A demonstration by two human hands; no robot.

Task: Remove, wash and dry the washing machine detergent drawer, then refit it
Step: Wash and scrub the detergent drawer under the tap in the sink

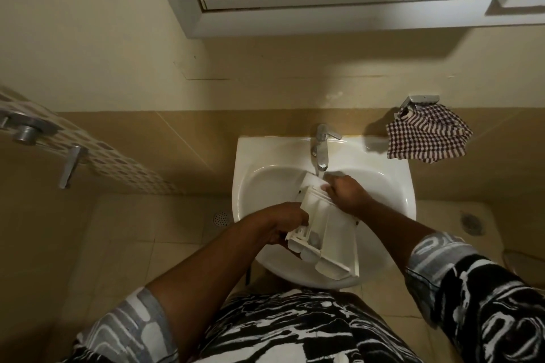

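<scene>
Holding the white detergent drawer (330,233) over the sink (253,183), your left hand (287,222) grips its side, right hand (346,193) clasps its end under the tap (321,147).

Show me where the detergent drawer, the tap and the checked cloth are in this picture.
detergent drawer (333,233): head view, on its flat white side panel over the basin.
tap (322,153): head view, on the metal spout above the drawer.
checked cloth (427,134): head view, middle of the fabric hanging at the wall.

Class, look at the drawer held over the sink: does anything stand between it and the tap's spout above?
Nothing visible does. The drawer, held by the left hand and right hand, has its far end right under the tap, over the sink.
</scene>
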